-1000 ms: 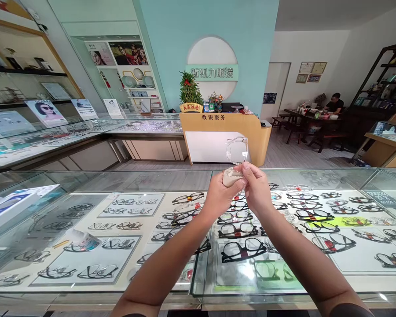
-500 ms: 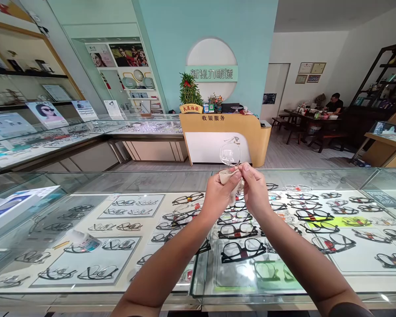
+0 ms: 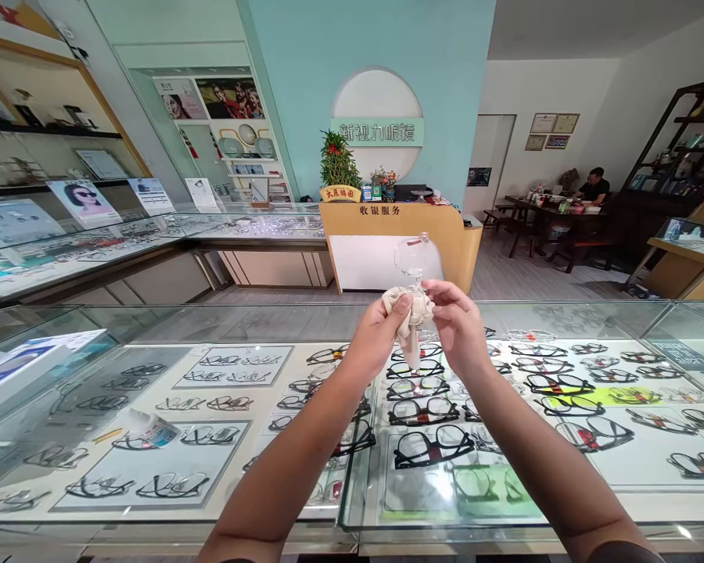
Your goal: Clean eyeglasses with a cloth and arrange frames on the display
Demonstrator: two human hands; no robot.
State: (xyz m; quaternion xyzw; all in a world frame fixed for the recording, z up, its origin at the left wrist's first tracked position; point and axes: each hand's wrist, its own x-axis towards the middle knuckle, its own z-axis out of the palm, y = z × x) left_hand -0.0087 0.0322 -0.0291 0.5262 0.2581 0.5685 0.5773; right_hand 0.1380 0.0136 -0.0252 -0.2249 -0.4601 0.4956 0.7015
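The left hand (image 3: 380,332) gripped a beige cloth (image 3: 409,317) wrapped around part of the clear glasses (image 3: 414,258). The right hand (image 3: 458,317), its fingers curled, pinched the frame beside the cloth. One lens stood above both hands, over the glass table (image 3: 305,313) holding rows of eyeglasses (image 3: 425,410).

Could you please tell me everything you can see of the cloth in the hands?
The cloth is cream or beige, and it looks soft and thin. It is bunched up, with crumpled folds on top and a narrow end hanging below. The left hand grips it, thumb across its front, and it wraps part of the clear glasses. The right hand is close at its other side. It is held up in the air.
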